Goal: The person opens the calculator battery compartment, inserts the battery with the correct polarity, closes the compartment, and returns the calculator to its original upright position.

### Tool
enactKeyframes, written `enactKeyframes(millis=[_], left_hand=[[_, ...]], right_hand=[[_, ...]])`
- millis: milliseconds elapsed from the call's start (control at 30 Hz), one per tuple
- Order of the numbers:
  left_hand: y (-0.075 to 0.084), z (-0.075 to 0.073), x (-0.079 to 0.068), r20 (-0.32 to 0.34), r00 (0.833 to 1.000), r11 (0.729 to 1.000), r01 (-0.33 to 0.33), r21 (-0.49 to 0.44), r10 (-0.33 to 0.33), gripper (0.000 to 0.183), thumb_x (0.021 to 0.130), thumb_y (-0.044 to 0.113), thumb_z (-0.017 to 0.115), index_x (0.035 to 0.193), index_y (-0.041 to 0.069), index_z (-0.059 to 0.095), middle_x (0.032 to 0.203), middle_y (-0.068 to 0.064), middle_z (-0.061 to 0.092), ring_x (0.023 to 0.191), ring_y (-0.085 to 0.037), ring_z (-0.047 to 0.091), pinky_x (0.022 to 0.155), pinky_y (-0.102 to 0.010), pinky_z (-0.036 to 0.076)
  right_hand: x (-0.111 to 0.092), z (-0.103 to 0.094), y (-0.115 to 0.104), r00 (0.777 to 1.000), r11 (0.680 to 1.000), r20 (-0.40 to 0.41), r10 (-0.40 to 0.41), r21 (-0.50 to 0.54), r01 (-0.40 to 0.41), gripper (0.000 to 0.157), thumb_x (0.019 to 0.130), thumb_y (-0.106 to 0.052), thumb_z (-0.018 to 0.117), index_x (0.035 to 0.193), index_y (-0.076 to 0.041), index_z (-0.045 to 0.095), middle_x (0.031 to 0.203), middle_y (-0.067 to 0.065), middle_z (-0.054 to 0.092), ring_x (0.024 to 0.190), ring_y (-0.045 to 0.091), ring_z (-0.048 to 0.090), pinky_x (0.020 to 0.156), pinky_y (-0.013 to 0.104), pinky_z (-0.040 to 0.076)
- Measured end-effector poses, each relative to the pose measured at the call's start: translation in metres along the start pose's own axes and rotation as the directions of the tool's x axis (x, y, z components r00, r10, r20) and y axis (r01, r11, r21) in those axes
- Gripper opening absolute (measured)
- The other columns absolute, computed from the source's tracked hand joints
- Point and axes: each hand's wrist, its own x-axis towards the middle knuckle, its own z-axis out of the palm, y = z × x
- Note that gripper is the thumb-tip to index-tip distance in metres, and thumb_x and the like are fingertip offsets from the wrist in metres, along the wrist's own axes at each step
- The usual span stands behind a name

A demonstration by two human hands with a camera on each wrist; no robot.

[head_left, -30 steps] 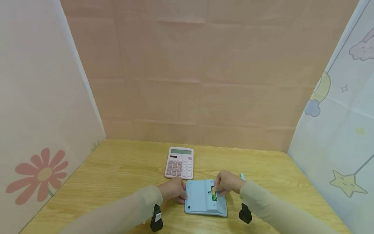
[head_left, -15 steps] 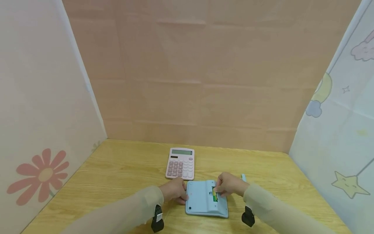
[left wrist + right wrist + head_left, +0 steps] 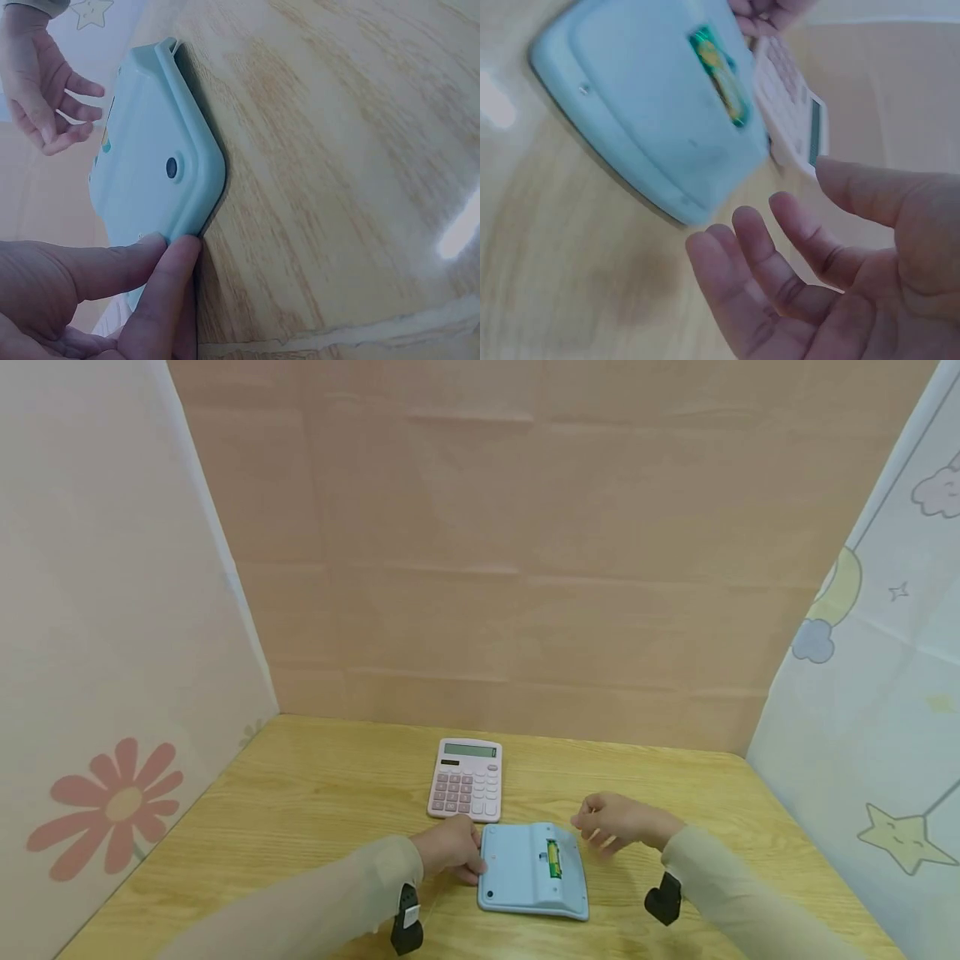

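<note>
A light blue calculator (image 3: 512, 872) lies face down on the wooden table. In its back, a green and yellow battery (image 3: 554, 860) sits in the uncovered compartment. My left hand (image 3: 450, 847) pinches the calculator's left edge between thumb and fingers, plainly seen in the left wrist view. My right hand (image 3: 621, 822) hovers just off the right side, its fingers relaxed and apart, touching nothing. The right wrist view shows this hand's palm with the battery (image 3: 720, 75) beyond it. The small light blue strip seen earlier on the right is hidden now.
A pink calculator (image 3: 467, 779), face up with its display lit by a digit, lies right behind the blue one. The wooden table (image 3: 337, 777) meets a plain backdrop (image 3: 510, 568) at the back and printed cloth walls at both sides.
My right hand has let go at the battery compartment and moved right, its fingers spreading. The battery is now fully in sight. My left hand keeps its hold on the calculator's edge.
</note>
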Motion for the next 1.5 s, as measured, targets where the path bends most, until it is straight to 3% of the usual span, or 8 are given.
enactKeyframes(millis=[267,467,600,833,1200,1500], left_hand=[[0.001,0.0,0.0,-0.005,1.0,1.0,0.003,-0.015,-0.003,0.022,0.078,-0.011,0.072,0.086,-0.003,0.053,0.081,-0.015,0.058,0.061,-0.018,0.067,0.057,-0.024,0.06],[-0.001,0.0,-0.001,-0.003,1.0,1.0,-0.007,-0.003,0.007,0.019,0.078,-0.009,0.072,0.082,-0.002,0.055,0.079,-0.014,0.059,0.061,-0.017,0.067,0.057,-0.024,0.06],[-0.002,0.001,-0.001,-0.005,1.0,1.0,-0.005,-0.006,0.005,0.02,0.078,-0.009,0.072,0.083,-0.001,0.054,0.079,-0.013,0.058,0.06,-0.016,0.066,0.057,-0.024,0.059],[-0.002,0.002,-0.002,-0.007,1.0,1.0,-0.003,-0.013,0.003,0.021,0.078,-0.01,0.072,0.084,-0.001,0.053,0.08,-0.014,0.057,0.06,-0.016,0.065,0.057,-0.024,0.059],[-0.003,0.002,-0.001,-0.006,1.0,1.0,-0.014,-0.027,0.014,0.022,0.077,-0.012,0.072,0.083,-0.002,0.053,0.08,-0.014,0.057,0.061,-0.017,0.065,0.057,-0.024,0.059],[-0.003,0.002,-0.001,-0.012,1.0,1.0,-0.015,-0.002,0.015,0.02,0.078,-0.009,0.072,0.082,-0.001,0.054,0.079,-0.014,0.059,0.061,-0.016,0.066,0.057,-0.024,0.059]], right_hand=[[-0.008,-0.045,0.001,0.986,0.994,-0.168,0.016,-0.106,-0.035,0.027,0.1,-0.023,0.053,0.099,0.004,0.05,0.102,0.02,0.058,0.092,0.031,0.062,0.071,0.039,0.059],[-0.008,-0.058,0.018,0.97,0.978,-0.241,0.046,-0.187,-0.093,0.024,0.1,-0.02,0.051,0.1,0.004,0.051,0.1,0.021,0.058,0.088,0.03,0.061,0.069,0.039,0.058],[-0.006,-0.063,0.031,0.969,0.978,-0.243,0.045,-0.188,-0.092,0.024,0.1,-0.02,0.052,0.102,0.005,0.052,0.1,0.022,0.057,0.088,0.031,0.059,0.07,0.04,0.059],[0.001,-0.07,0.051,0.979,0.969,-0.199,-0.037,-0.245,-0.013,0.024,0.099,-0.018,0.052,0.104,0.006,0.053,0.113,0.024,0.06,0.108,0.048,0.056,0.08,0.051,0.058],[0.007,-0.065,0.052,0.988,0.956,-0.152,-0.003,-0.291,-0.042,0.039,0.097,-0.02,0.057,0.121,0.011,0.052,0.118,0.027,0.058,0.108,0.043,0.057,0.077,0.047,0.058],[0.011,-0.062,0.054,0.991,0.952,-0.133,0.025,-0.298,-0.064,0.043,0.095,-0.022,0.061,0.121,0.011,0.052,0.119,0.028,0.057,0.105,0.041,0.058,0.077,0.049,0.058]])
